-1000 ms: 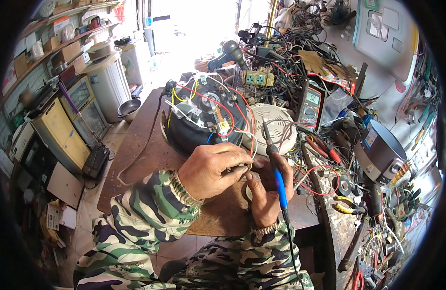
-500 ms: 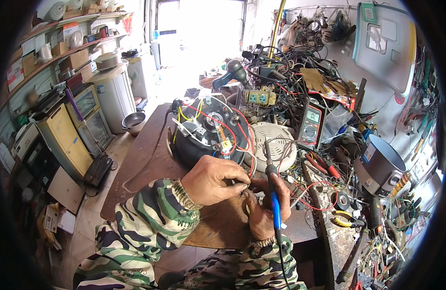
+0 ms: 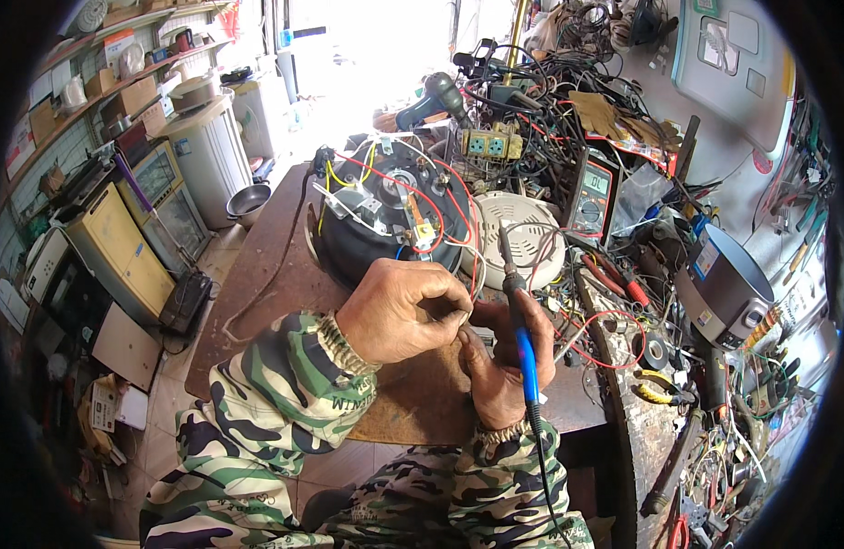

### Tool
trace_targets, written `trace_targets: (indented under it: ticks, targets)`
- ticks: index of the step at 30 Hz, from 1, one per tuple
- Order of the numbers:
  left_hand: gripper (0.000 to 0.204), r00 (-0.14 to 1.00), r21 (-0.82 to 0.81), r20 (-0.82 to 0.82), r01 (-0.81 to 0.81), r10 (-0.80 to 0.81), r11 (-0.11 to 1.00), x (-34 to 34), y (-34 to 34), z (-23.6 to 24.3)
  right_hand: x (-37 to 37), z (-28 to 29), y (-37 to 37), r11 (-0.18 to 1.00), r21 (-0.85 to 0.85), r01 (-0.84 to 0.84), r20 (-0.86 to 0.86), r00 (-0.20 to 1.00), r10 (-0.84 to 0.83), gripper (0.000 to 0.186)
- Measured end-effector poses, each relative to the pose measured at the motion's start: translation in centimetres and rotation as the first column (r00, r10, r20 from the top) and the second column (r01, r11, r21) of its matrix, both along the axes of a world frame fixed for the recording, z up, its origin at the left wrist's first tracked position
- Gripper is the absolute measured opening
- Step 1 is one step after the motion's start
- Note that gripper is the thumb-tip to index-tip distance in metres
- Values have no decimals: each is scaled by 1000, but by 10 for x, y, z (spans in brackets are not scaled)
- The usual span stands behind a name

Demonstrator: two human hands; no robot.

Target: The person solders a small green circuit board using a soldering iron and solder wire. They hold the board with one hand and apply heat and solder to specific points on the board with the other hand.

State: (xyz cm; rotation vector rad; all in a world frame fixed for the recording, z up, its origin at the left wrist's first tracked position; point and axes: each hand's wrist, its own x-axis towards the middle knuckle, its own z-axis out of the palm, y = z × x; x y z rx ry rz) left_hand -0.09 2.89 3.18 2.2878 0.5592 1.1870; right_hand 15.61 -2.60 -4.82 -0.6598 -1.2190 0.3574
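My right hand (image 3: 502, 375) is closed around the blue handle of a soldering iron (image 3: 525, 352), whose tip points up and away from me. My left hand (image 3: 399, 311) is closed in a pinch, its thumb and forefinger meeting the right hand's fingertips. What the pinch holds is too small to make out; red and white wires (image 3: 477, 265) run down toward the fingers. Just beyond lies an upturned black cooker base (image 3: 358, 242), with its inner wiring and metal brackets exposed. A round beige cover with slots (image 3: 495, 220) sits to its right.
A multimeter (image 3: 590, 197), red-handled pliers (image 3: 612, 274), yellow-and-black pliers (image 3: 658, 388) and a roll of black tape (image 3: 655, 351) lie on the right. A grey pot-shaped shell (image 3: 728, 284) stands farther right. Tangled cables (image 3: 568, 101) are heaped behind the brown table (image 3: 266, 274).
The view has shifted slightly, so the bench things sit a little higher. My left fingers now curl rounder at the pinch. Both hands stay together, and the soldering iron remains in my right hand.
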Motion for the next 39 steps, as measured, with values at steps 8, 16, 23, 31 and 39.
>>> trace_targets:
  ticks: [8,16,23,31,39]
  targets:
    - [21,1000,-318,8,21,-19,948,-8,-7,6,-5,-4,2,999,-8,-46,-59,997,45,74]
    - [44,989,-551,88,146,-116,822,-3,-3,4,2,-1,-2,991,42,127,116,985,-131,71]
    - [44,993,-553,79,114,-84,825,0,-7,4,-1,9,-5,983,76,168,155,972,-178,60]
    - [38,987,-559,159,108,-21,822,6,-12,4,-3,-3,0,982,66,176,79,980,-181,68]
    - [45,989,-589,148,108,-25,801,5,-10,3,-4,-4,0,953,148,264,108,954,-281,62]
